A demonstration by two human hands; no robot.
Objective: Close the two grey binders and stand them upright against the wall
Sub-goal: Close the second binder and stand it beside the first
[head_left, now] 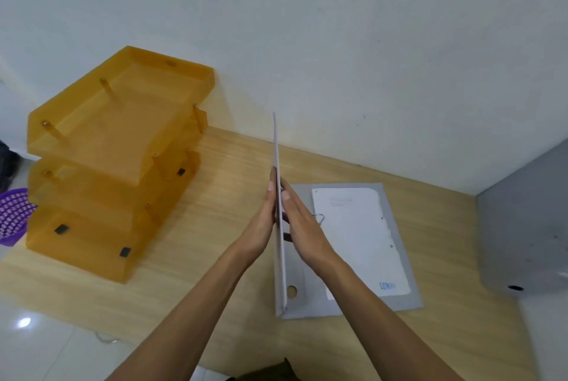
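A: Left hand (261,223) and right hand (302,233): what is each doing?

B: Both are flat, fingers extended, pressed against opposite faces of the raised cover (278,196) of the open binder (399,297). The cover stands on edge between the palms.

A: How should the closing be done well?

B: Probably by swinging the cover rightward over the paper (356,236), letting the left palm push while the right hand slips clear of the metal ring (319,218). Loose sheets should lie flat first, or they may crease.

A: Where do the task's things lie?

B: The binder's base and spine rest on the desk (215,196), below and right of the right hand. The second binder (522,227) lies well apart, far right. The wall (368,57) rises beyond the fingertips.
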